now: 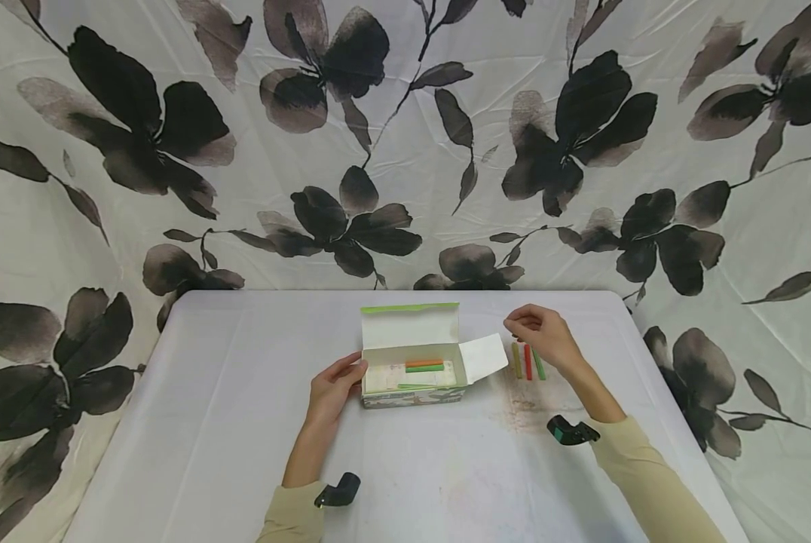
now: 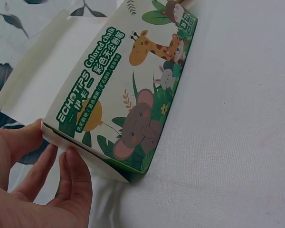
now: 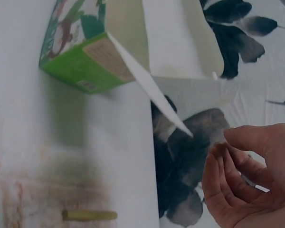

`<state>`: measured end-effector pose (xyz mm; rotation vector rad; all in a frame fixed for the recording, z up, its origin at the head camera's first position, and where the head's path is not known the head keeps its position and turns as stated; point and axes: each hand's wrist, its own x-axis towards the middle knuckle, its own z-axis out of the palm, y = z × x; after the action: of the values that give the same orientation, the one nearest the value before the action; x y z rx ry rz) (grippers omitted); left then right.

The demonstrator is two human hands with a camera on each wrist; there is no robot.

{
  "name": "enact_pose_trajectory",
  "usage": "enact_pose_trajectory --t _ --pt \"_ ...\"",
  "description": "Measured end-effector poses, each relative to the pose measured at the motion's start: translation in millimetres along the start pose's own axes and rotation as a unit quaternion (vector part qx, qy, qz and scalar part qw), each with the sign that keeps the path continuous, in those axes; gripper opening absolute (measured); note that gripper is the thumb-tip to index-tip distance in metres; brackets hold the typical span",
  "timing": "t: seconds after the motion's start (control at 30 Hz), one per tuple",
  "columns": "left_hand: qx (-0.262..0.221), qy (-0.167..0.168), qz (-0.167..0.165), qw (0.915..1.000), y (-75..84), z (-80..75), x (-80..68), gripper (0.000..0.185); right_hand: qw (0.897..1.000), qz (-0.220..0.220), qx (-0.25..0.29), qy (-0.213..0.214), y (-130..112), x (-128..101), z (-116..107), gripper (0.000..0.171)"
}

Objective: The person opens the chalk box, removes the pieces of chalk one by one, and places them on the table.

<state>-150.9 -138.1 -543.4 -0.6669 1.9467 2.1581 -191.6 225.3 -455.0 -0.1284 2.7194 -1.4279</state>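
Note:
An open chalk box [image 1: 412,394] with animal pictures [image 2: 128,104] lies at the middle of the white table [image 1: 209,422], lid and right flap folded out. An orange stick [image 1: 423,363] and a green stick [image 1: 424,369] lie inside. My left hand [image 1: 358,369] touches the box's left end, thumb and straight fingers [image 2: 76,175] against its end flap. My right hand [image 1: 522,326] hovers to the right of the box [image 3: 80,66], fingers loosely curled [image 3: 228,161] and holding nothing. Below it three chalk sticks lie side by side: yellowish [image 1: 517,360], red [image 1: 527,362], green [image 1: 538,364].
A flower-print cloth [image 1: 405,151] hangs behind the table and drapes past both sides. Reddish chalk smudges [image 1: 527,403] mark the tabletop below the loose sticks. In the right wrist view the yellowish stick [image 3: 89,215] lies near the table's edge.

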Motion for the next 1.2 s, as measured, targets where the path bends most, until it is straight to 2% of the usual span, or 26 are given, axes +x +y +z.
enact_pose_trajectory --t 0.47,0.83,1.0,1.2 --pt "-0.008 0.003 0.001 1.0 0.8 -0.8 -2.2 0.041 0.996 -0.06 0.006 -0.072 -24.5 14.5 41.7 0.023" --pt "-0.012 -0.002 -0.002 0.9999 -0.5 -1.3 -0.8 0.041 0.98 -0.11 0.038 -0.16 -28.6 15.4 72.2 0.024" --pt "-0.011 -0.001 -0.004 0.9999 -1.1 -1.8 -0.4 0.041 0.974 -0.123 0.028 -0.188 -24.8 19.3 88.4 0.021" --pt "-0.011 -0.002 -0.002 0.9999 -1.7 -2.2 0.1 0.041 0.965 -0.133 0.012 -0.224 -26.2 19.8 103.5 0.026"
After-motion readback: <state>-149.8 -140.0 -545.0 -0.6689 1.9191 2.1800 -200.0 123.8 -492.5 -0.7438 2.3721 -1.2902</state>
